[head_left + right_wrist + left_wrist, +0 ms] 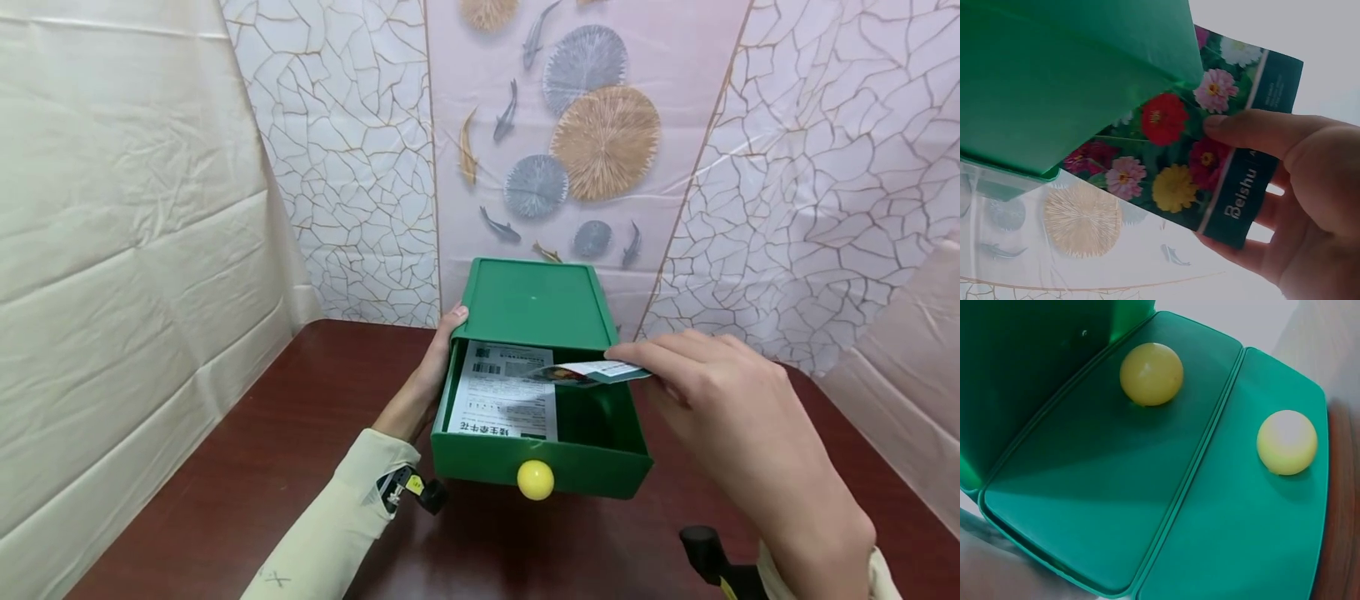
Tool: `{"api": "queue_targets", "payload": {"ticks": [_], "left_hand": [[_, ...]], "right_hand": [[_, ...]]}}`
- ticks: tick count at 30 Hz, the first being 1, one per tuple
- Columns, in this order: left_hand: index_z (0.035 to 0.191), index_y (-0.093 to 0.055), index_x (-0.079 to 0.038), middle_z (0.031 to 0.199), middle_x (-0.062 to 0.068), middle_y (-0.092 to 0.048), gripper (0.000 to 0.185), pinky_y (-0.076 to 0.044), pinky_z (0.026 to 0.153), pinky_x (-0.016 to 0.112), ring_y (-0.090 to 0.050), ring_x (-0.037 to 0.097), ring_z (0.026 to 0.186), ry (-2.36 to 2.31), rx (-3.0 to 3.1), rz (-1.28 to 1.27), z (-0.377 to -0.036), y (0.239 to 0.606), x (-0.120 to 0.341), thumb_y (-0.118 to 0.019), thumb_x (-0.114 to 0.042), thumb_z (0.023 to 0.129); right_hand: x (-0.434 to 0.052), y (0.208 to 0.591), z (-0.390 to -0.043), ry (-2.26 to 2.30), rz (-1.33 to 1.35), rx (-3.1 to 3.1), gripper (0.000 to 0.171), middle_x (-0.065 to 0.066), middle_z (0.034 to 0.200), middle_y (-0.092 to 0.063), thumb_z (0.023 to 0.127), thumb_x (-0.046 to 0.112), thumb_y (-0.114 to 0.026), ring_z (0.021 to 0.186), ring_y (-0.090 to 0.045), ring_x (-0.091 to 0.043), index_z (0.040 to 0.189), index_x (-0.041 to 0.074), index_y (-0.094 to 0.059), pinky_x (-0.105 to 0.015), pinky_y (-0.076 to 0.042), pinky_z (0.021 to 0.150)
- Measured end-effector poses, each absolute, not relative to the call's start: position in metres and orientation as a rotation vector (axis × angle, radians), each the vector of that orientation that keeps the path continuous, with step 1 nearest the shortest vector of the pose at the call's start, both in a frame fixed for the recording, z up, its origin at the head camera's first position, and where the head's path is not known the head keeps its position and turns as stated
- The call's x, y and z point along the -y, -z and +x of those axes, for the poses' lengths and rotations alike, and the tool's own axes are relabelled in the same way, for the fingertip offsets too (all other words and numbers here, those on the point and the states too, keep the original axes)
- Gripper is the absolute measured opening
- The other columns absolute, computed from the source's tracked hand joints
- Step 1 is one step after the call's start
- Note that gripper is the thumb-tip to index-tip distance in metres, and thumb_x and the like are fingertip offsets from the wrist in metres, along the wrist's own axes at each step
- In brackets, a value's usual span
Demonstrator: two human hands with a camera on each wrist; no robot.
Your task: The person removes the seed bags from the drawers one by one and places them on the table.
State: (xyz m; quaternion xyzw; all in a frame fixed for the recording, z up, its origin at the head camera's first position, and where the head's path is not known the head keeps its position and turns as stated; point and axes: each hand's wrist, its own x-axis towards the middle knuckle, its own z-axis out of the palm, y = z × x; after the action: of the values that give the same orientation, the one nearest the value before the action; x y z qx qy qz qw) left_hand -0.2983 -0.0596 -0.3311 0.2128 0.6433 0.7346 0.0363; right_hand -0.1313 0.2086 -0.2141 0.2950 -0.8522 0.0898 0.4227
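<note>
A green drawer cabinet point(534, 300) stands before me with its top drawer point(480, 458) pulled out. My left hand point(438, 350) rests against the cabinet's left side, thumb at the upper edge; its other fingers are hidden. A white printed seed packet point(502, 400) lies in the left part of the drawer. Over the drawer's right part, my right hand point(720, 400) pinches another seed packet point(1172, 150) between thumb and fingers. In the right wrist view this packet shows colourful flowers and a dark "Beishu" band, and the drawer's corner covers part of it.
A yellow knob point(536, 480) sits on the drawer front. Below, in the left wrist view, are two closed green drawers, each with a yellow ball knob point(1151, 374). The cabinet stands on a dark red-brown table point(247, 467), with patterned curtains point(352, 167) behind.
</note>
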Motion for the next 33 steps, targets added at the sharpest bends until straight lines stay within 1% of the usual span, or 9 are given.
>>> {"api": "queue_targets", "payload": {"ticks": [3,6,9,11,14,20,25,28,33], "left_hand": [[0.17,-0.012,-0.031,0.164,0.014,-0.029,0.075,-0.03,0.116,0.057,-0.035,0.032,0.144,-2.257,-1.997,0.674,-0.298,0.332,0.059,-0.03,-0.056,0.103],[0.171,-0.011,-0.029,0.165,0.014,-0.028,0.075,-0.03,0.116,0.058,-0.035,0.032,0.144,-2.262,-2.012,0.692,-0.299,0.331,0.061,-0.03,-0.054,0.103],[0.171,-0.01,-0.029,0.167,0.013,-0.025,0.076,-0.028,0.118,0.059,-0.032,0.032,0.146,-2.262,-2.014,0.693,-0.3,0.332,0.062,-0.029,-0.054,0.102],[0.171,-0.009,-0.029,0.168,0.012,-0.024,0.076,-0.026,0.119,0.06,-0.03,0.032,0.148,-2.256,-2.023,0.692,-0.3,0.332,0.062,-0.029,-0.054,0.102],[0.171,-0.01,-0.03,0.169,0.01,-0.022,0.077,-0.024,0.12,0.062,-0.028,0.031,0.149,-2.248,-2.029,0.68,-0.3,0.332,0.061,-0.03,-0.056,0.102],[0.171,-0.011,-0.031,0.169,0.009,-0.022,0.076,-0.022,0.121,0.063,-0.026,0.03,0.15,-2.238,-2.036,0.656,-0.3,0.333,0.06,-0.031,-0.058,0.102],[0.171,-0.01,-0.031,0.169,0.008,-0.021,0.076,-0.021,0.121,0.063,-0.026,0.03,0.15,-2.244,-2.028,0.674,-0.302,0.335,0.059,-0.029,-0.057,0.102],[0.171,-0.01,-0.03,0.17,0.009,-0.02,0.075,-0.02,0.121,0.063,-0.025,0.031,0.151,-2.249,-2.021,0.702,-0.302,0.336,0.059,-0.027,-0.056,0.102],[0.171,-0.01,-0.031,0.168,0.011,-0.022,0.074,-0.02,0.121,0.062,-0.026,0.031,0.149,-2.255,-2.022,0.698,-0.301,0.335,0.058,-0.026,-0.055,0.103]], "right_hand": [[-0.211,0.212,-0.13,-0.246,0.699,2.106,0.045,0.003,0.093,-0.078,0.077,-0.013,-0.082,0.081,-0.069,-0.021,0.108,0.019,-0.084,-0.044,-0.053,0.071],[-0.21,0.209,-0.129,-0.278,0.656,2.068,0.041,0.001,0.092,-0.078,0.081,-0.011,-0.081,0.082,-0.07,-0.02,0.109,0.02,-0.084,-0.039,-0.05,0.073],[-0.212,0.207,-0.128,-0.314,0.606,2.029,0.035,-0.002,0.095,-0.079,0.084,-0.008,-0.08,0.087,-0.071,-0.022,0.108,0.017,-0.084,-0.023,-0.047,0.082],[-0.214,0.207,-0.128,-0.356,0.575,1.986,0.032,-0.004,0.095,-0.079,0.084,-0.007,-0.08,0.087,-0.07,-0.023,0.107,0.015,-0.084,-0.013,-0.041,0.087],[-0.218,0.208,-0.128,-0.419,0.536,1.914,0.027,-0.008,0.095,-0.08,0.085,-0.002,-0.08,0.087,-0.068,-0.025,0.107,0.013,-0.085,-0.006,-0.033,0.092],[-0.223,0.21,-0.132,-0.484,0.453,1.789,0.026,-0.013,0.093,-0.079,0.09,0.003,-0.068,0.083,-0.063,-0.028,0.107,0.011,-0.086,-0.008,-0.033,0.088],[-0.224,0.209,-0.138,-0.565,0.392,1.656,0.022,-0.016,0.096,-0.08,0.093,0.008,-0.068,0.085,-0.063,-0.037,0.107,0.009,-0.086,-0.01,-0.037,0.09],[-0.222,0.209,-0.141,-0.633,0.361,1.547,0.018,-0.016,0.097,-0.08,0.095,0.011,-0.071,0.086,-0.067,-0.034,0.104,0.007,-0.086,-0.013,-0.042,0.092],[-0.217,0.207,-0.149,-0.751,0.317,1.292,0.008,-0.017,0.088,-0.079,0.088,0.008,-0.08,0.084,-0.069,-0.025,0.087,0.002,-0.085,-0.019,-0.046,0.09]]}}
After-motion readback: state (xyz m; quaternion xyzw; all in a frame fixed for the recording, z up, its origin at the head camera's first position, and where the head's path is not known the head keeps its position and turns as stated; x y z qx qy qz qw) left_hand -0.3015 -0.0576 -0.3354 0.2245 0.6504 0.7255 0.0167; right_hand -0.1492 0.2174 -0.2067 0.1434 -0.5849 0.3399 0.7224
